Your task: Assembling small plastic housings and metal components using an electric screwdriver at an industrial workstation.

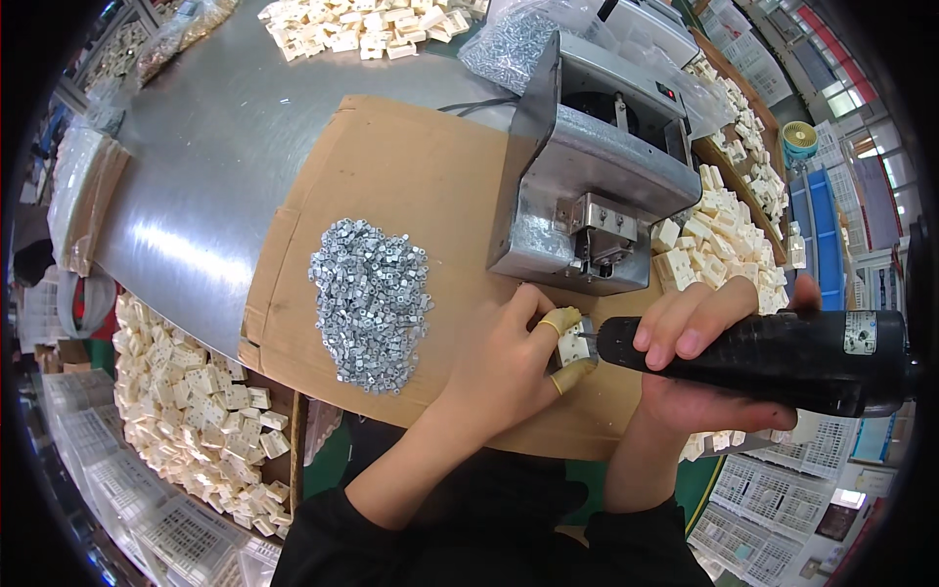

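My left hand [504, 362] pinches a small cream plastic block [572, 345] between thumb and finger. Yellow finger cots cover those fingertips. My right hand [685, 406] is wrapped round a black electric screwdriver [822, 360] lying nearly level. Its tip points left and meets the block, though whether it sits on a screw is too small to tell. Left of my hands, a pile of small grey metal nuts [370, 305] lies on a cardboard sheet [411, 157]. Just beyond the block stands a grey metal machine [597, 157] with a small bracket at its front.
Loose cream blocks [719, 240] lie right of the machine, and more [362, 24] lie at the back of the metal table [210, 147]. A plastic bag of screws [514, 44] rests behind the machine. A wooden-sided bin of cream blocks [196, 411] stands lower left.
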A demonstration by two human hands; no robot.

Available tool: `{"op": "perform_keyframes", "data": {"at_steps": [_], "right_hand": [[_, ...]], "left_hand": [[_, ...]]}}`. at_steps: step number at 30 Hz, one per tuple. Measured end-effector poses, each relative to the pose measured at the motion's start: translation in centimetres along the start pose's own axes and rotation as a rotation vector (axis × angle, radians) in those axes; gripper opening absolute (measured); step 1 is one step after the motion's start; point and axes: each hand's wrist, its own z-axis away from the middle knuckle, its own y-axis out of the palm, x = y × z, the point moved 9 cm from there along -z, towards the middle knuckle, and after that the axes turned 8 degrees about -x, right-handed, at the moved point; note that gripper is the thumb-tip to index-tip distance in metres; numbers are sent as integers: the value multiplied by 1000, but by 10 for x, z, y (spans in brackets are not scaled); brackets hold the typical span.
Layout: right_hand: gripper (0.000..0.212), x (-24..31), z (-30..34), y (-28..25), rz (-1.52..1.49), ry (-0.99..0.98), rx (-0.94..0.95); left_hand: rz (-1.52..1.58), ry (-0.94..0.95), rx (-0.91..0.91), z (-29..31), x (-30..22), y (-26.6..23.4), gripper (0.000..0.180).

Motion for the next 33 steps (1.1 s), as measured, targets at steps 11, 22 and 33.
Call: {"op": "perform_keyframes", "data": {"at_steps": [11, 22, 33], "right_hand": [[101, 3, -2, 3, -3, -18, 28], [95, 1, -2, 4, 164, -1, 1], [95, 0, -2, 2, 132, -16, -2]], "left_hand": [[-1, 7, 1, -1, -1, 0, 45], [-6, -4, -2, -1, 0, -1, 43], [9, 5, 0, -2, 0, 0, 45]]}}
